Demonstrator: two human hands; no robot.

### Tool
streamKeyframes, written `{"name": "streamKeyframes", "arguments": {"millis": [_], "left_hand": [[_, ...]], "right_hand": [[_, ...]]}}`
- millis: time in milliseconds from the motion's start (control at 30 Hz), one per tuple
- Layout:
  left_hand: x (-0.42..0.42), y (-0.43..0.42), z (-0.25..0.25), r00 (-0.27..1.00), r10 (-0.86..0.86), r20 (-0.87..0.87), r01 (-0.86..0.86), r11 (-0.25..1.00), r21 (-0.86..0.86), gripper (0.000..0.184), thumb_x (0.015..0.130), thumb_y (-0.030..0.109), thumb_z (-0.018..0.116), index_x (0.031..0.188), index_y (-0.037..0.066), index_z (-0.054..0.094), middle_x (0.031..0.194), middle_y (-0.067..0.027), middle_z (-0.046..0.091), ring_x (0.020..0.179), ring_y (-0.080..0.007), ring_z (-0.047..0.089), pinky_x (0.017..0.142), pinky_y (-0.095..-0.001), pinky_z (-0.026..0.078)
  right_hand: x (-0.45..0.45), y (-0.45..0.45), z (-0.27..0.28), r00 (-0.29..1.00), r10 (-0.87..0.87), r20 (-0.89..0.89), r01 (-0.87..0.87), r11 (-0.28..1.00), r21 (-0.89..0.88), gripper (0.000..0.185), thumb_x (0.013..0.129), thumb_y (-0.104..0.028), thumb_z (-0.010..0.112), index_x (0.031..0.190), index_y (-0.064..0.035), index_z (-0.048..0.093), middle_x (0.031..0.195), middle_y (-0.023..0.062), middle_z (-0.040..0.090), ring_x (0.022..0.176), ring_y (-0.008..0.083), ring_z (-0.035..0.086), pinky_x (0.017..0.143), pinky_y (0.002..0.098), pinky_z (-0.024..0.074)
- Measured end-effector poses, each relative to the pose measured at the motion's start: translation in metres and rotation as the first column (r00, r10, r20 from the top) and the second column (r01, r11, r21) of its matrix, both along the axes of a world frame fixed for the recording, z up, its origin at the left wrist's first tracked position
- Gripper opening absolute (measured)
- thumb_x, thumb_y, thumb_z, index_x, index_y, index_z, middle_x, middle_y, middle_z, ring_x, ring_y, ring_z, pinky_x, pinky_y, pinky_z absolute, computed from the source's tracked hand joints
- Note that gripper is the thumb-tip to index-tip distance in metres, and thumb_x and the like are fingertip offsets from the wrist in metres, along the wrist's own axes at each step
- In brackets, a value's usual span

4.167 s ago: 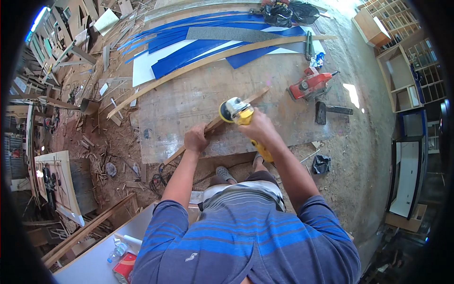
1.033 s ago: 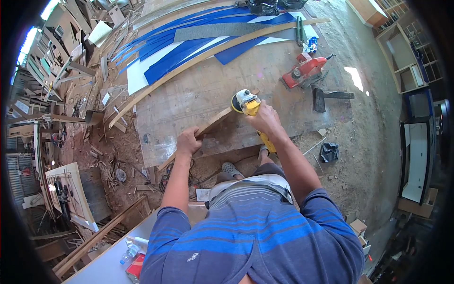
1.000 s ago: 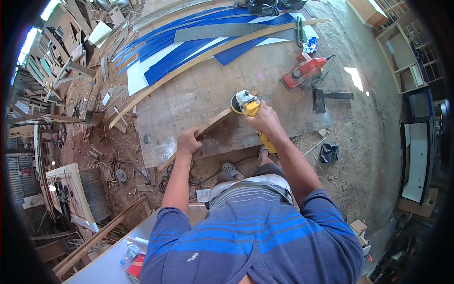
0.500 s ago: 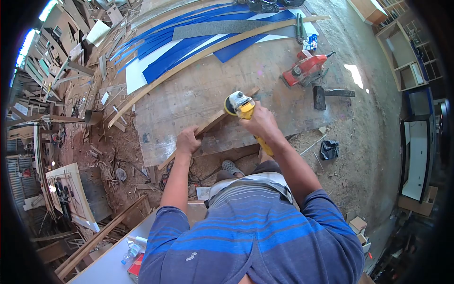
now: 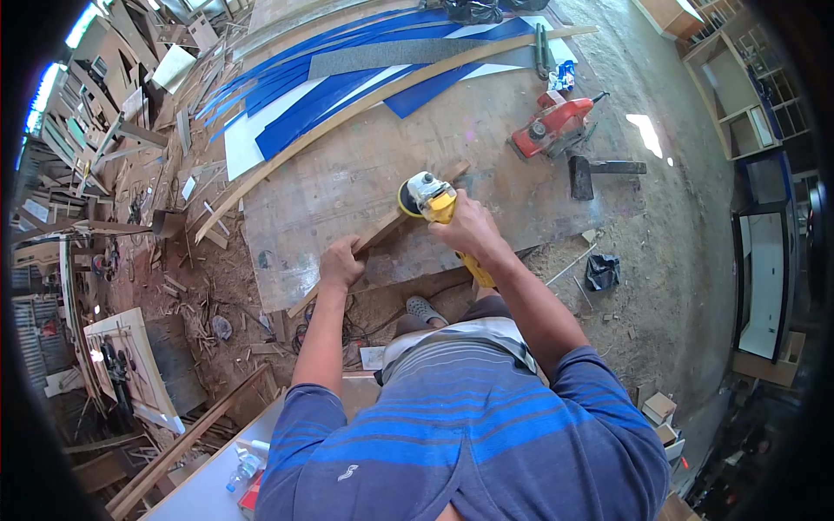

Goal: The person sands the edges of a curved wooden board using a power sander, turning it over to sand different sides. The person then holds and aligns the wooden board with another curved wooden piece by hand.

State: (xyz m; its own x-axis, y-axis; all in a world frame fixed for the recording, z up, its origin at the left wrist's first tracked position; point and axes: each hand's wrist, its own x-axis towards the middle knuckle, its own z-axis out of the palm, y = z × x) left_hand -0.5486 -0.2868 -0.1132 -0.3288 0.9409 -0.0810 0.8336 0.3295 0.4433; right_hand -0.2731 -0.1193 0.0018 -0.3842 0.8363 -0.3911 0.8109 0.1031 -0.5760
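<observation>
My right hand (image 5: 469, 227) is wrapped round the body of a yellow angle grinder (image 5: 441, 206). The grinder's disc meets or hovers just over a narrow wooden strip (image 5: 382, 227); contact is hard to tell. That strip lies slantwise across the plywood worktop (image 5: 495, 195), its lower end jutting past the near edge. Closed on the strip, my left hand (image 5: 341, 263) grips it to the left of the grinder, close to the worktop's edge.
A red power planer (image 5: 552, 128) and a hammer (image 5: 584, 178) rest on the right of the worktop. Behind lie a long curved wooden strip (image 5: 347, 108) and blue sheets (image 5: 300, 122). Wood scraps litter the ground at left. A black plastic bag (image 5: 602, 272) lies at right.
The grinder and my right hand have shifted slightly left and down along the strip. My left hand keeps its grip. The whole view has moved a little.
</observation>
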Motion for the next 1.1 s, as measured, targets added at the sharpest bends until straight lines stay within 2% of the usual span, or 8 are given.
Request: {"name": "streamKeyframes", "arguments": {"millis": [267,367,467,567,667,867,967,1100], "left_hand": [[0.004,0.003,0.009,1.000,-0.006,0.006,0.006,1.000,0.026,0.034,0.087,0.037,0.083,0.109,0.012,0.078,0.106,-0.0170,0.078,0.102,-0.0402,0.074,0.087,-0.0504,0.059],[0.002,0.003,0.007,1.000,-0.009,0.017,0.009,1.000,0.013,0.034,0.087,0.037,0.083,0.108,0.011,0.077,0.106,-0.0170,0.078,0.102,-0.0407,0.074,0.086,-0.0506,0.059],[0.003,0.003,0.010,1.000,-0.006,0.018,0.006,1.000,0.009,0.035,0.088,0.038,0.083,0.109,0.011,0.077,0.106,-0.0170,0.078,0.102,-0.0409,0.074,0.086,-0.0505,0.059],[0.003,0.004,0.011,1.000,0.002,0.019,-0.002,1.000,0.010,0.035,0.088,0.038,0.083,0.110,0.011,0.078,0.107,-0.0173,0.078,0.102,-0.0408,0.074,0.087,-0.0503,0.059],[0.001,0.005,0.011,1.000,-0.002,0.026,0.003,1.000,-0.020,0.037,0.087,0.038,0.083,0.113,0.012,0.078,0.108,-0.0177,0.079,0.104,-0.0402,0.074,0.088,-0.0502,0.059],[-0.022,0.020,0.011,0.988,0.024,0.150,0.010,0.975,-0.223,0.051,0.083,0.045,0.087,0.119,0.011,0.078,0.113,-0.0206,0.079,0.108,-0.0414,0.074,0.093,-0.0502,0.058],[-0.043,0.029,0.002,0.965,0.006,0.262,0.040,0.985,-0.170,0.061,0.078,0.051,0.090,0.117,0.006,0.076,0.110,-0.0235,0.078,0.107,-0.0419,0.074,0.094,-0.0488,0.057],[-0.065,0.037,-0.016,0.957,0.078,0.281,-0.023,0.981,-0.194,0.081,0.072,0.059,0.094,0.122,0.000,0.069,0.116,-0.0266,0.077,0.113,-0.0424,0.073,0.096,-0.0485,0.057]], "right_hand": [[0.019,0.035,-0.012,0.992,-0.049,0.120,0.028,0.985,0.171,0.058,0.083,-0.028,0.077,0.127,0.0040,0.056,0.115,0.0303,0.075,0.111,0.0476,0.073,0.100,0.0532,0.0574],[0.022,0.046,-0.020,0.985,-0.067,0.160,0.033,0.979,0.203,0.062,0.083,-0.034,0.080,0.127,0.0036,0.055,0.114,0.0310,0.075,0.110,0.0484,0.073,0.097,0.0545,0.0582],[0.026,0.054,-0.012,0.975,-0.109,0.193,0.068,0.975,0.211,0.057,0.083,-0.024,0.078,0.127,0.0031,0.055,0.114,0.0299,0.076,0.112,0.0465,0.074,0.100,0.0521,0.0582],[0.030,0.060,-0.012,0.970,-0.128,0.208,0.078,0.970,0.232,0.057,0.083,-0.024,0.078,0.128,0.0034,0.055,0.115,0.0304,0.076,0.113,0.0464,0.074,0.100,0.0517,0.0583],[0.036,0.067,-0.018,0.969,-0.162,0.185,0.107,0.956,0.273,0.062,0.083,-0.032,0.081,0.126,0.0039,0.055,0.114,0.0321,0.075,0.111,0.0487,0.073,0.098,0.0548,0.0581],[0.063,0.080,-0.013,0.949,-0.296,0.111,0.259,0.929,0.264,0.066,0.082,-0.034,0.080,0.129,0.0062,0.056,0.119,0.0324,0.074,0.116,0.0473,0.072,0.103,0.0523,0.0566],[0.072,0.074,-0.010,0.928,-0.365,0.073,0.336,0.906,0.256,0.068,0.083,-0.037,0.080,0.130,0.0062,0.056,0.121,0.0321,0.074,0.118,0.0475,0.072,0.104,0.0518,0.0563],[0.081,0.066,-0.006,0.927,-0.364,0.090,0.335,0.913,0.234,0.072,0.080,-0.041,0.083,0.129,0.0057,0.058,0.120,0.0316,0.074,0.117,0.0467,0.072,0.102,0.0507,0.0564]]}}
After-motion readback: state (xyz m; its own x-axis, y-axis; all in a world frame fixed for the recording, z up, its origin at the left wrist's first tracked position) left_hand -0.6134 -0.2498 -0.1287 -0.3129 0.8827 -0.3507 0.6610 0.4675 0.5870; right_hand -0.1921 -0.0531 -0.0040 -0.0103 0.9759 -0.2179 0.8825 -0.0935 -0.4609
